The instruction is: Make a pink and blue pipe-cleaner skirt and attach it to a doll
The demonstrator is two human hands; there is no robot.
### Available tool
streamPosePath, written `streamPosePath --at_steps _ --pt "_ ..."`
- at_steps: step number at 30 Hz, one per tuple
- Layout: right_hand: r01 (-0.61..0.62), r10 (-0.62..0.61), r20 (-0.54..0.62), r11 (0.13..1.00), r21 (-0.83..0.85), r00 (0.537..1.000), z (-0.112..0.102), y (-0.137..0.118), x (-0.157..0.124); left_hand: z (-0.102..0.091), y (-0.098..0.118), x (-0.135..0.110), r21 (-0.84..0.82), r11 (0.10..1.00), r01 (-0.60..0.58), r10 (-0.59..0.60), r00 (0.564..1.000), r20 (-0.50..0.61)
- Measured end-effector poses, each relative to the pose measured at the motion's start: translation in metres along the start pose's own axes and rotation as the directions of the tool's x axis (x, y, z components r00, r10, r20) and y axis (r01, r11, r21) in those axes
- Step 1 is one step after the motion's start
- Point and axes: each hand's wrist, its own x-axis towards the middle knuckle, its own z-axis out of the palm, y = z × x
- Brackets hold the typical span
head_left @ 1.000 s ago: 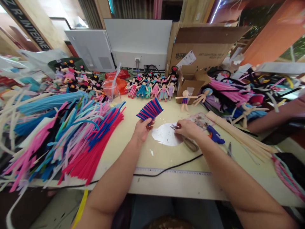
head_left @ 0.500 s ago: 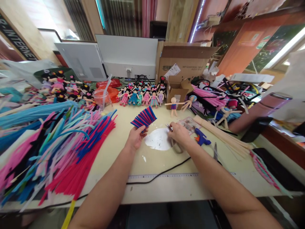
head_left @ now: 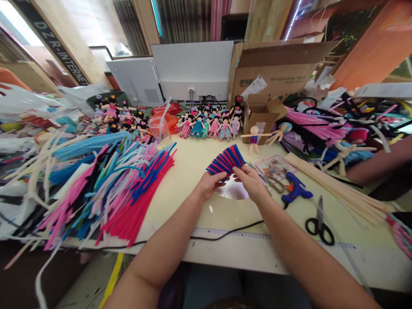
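Between both hands is a fan-shaped piece of blue and red pipe cleaners (head_left: 227, 159), its stripes side by side and its wider edge up. My left hand (head_left: 208, 185) pinches the lower left of it. My right hand (head_left: 252, 182) has its fingers closed on the lower right corner. Under the hands lies a shiny white oval sheet (head_left: 234, 191). A tool with beige loop handles (head_left: 276, 184) rests on the table just right of my right hand, its front end partly hidden.
Loose pipe cleaners (head_left: 128, 184) cover the left side. Several small dolls (head_left: 212, 124) stand at the back before a monitor (head_left: 193, 64) and a cardboard box (head_left: 273, 77). A blue glue gun (head_left: 294, 189), black-handled scissors (head_left: 319, 223) and a black cable (head_left: 225, 235) lie nearer.
My right hand has let go of the beige-handled tool, which lies on the table, and has come left onto the striped piece. The view has turned somewhat to the left.
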Motion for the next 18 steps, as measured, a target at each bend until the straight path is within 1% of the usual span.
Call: streamPosePath --at_steps 2,4,7,10,14,16,18 --pt "-0.014 0.015 -0.02 0.999 0.045 1.0 -0.004 -0.001 -0.001 0.001 0.0 -0.001 0.021 1.0 -0.018 0.018 1.0 -0.02" --pt "-0.026 0.027 -0.015 0.995 0.096 1.0 -0.01 -0.003 -0.001 0.002 0.0 -0.001 0.031 0.999 -0.025 0.025 0.999 -0.027" --pt "-0.045 0.045 0.003 0.979 0.198 0.999 -0.017 -0.001 -0.002 0.003 -0.001 -0.003 0.043 0.999 -0.016 0.014 0.999 0.045" --pt "-0.018 0.02 -0.01 0.981 0.192 1.0 -0.021 0.007 -0.001 0.003 -0.001 -0.004 0.058 0.998 0.009 -0.015 0.995 0.1" --pt "0.04 -0.036 -0.028 0.991 0.125 0.999 -0.026 0.017 0.002 0.001 0.001 -0.003 0.06 0.997 0.039 -0.043 0.997 0.07" --pt "0.038 -0.033 -0.032 0.986 0.162 0.999 -0.026 0.019 0.003 0.001 0.0 -0.002 0.08 0.996 0.038 -0.043 0.996 0.073" --pt "0.006 -0.001 -0.019 0.968 0.252 1.0 -0.025 0.017 0.002 0.003 -0.001 -0.002 0.127 0.992 0.012 -0.026 0.993 0.112"
